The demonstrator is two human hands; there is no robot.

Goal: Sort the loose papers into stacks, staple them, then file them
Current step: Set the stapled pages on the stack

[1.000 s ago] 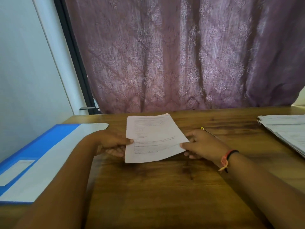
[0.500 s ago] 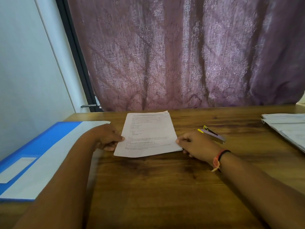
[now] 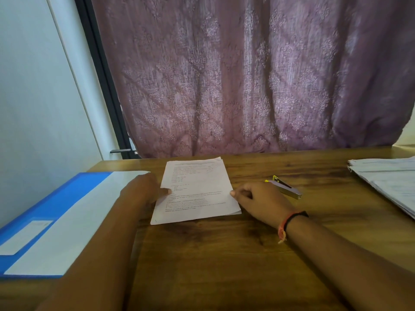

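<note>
A thin stack of printed white papers (image 3: 197, 191) lies flat on the wooden table (image 3: 224, 265), straight ahead of me. My left hand (image 3: 143, 191) pinches its left edge, thumb on top. My right hand (image 3: 258, 200) pinches the right edge the same way, with a red and black band on that wrist. A silver stapler (image 3: 285, 189) with a yellow tip lies just behind my right hand. An open blue folder (image 3: 51, 212) with a white sheet in it lies at the left.
A larger pile of loose papers (image 3: 388, 178) sits at the table's right edge. A mauve patterned curtain (image 3: 247, 81) hangs right behind the table. A pale wall and a dark door frame stand at the left.
The paper stack, held tilted up off the table a second ago, now lies flat on it. Both hands stay at its side edges. The stapler has come into sight behind my right hand.
</note>
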